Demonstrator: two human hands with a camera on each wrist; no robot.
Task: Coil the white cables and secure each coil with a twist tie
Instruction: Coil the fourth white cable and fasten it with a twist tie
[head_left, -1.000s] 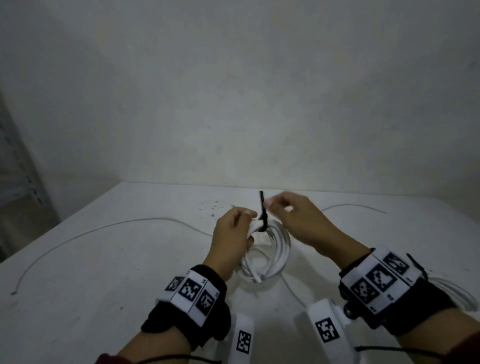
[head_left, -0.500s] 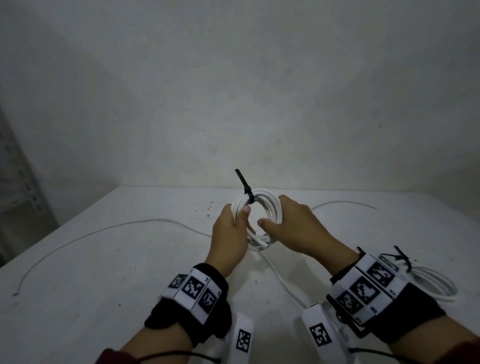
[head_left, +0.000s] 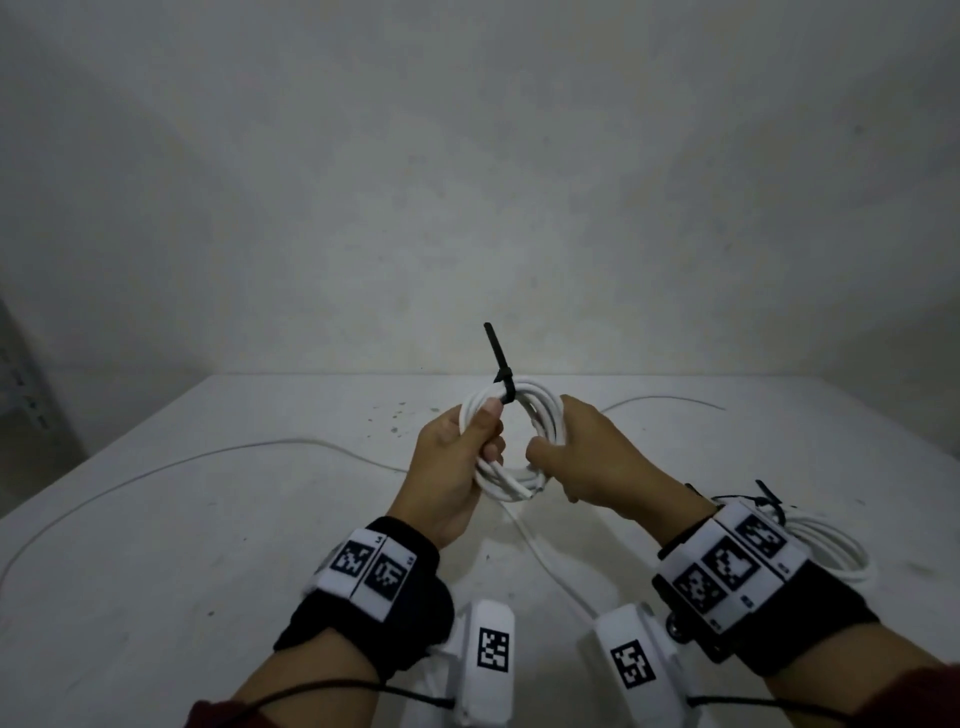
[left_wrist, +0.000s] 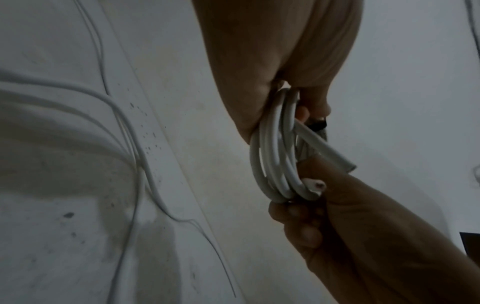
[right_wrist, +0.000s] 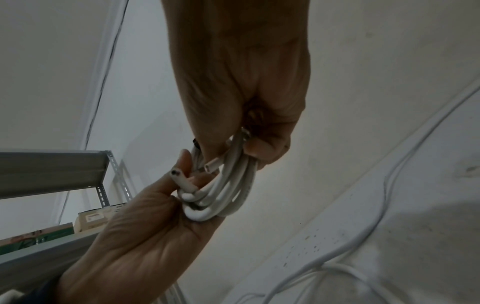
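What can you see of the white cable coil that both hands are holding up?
The white cable coil is several loops of smooth, plastic-looking round cable, held upright above the table. A black tie cinches its top, tail sticking up. The left hand grips one side, the right hand the other. Two cut ends poke out near the bottom.

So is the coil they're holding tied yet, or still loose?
Tied: a black tie wraps the top of the white coil, its tail sticking up. Both hands grip the coil.

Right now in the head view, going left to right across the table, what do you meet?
Loose white cable → left hand → held white coil with its black tie → right hand → second tied coil.
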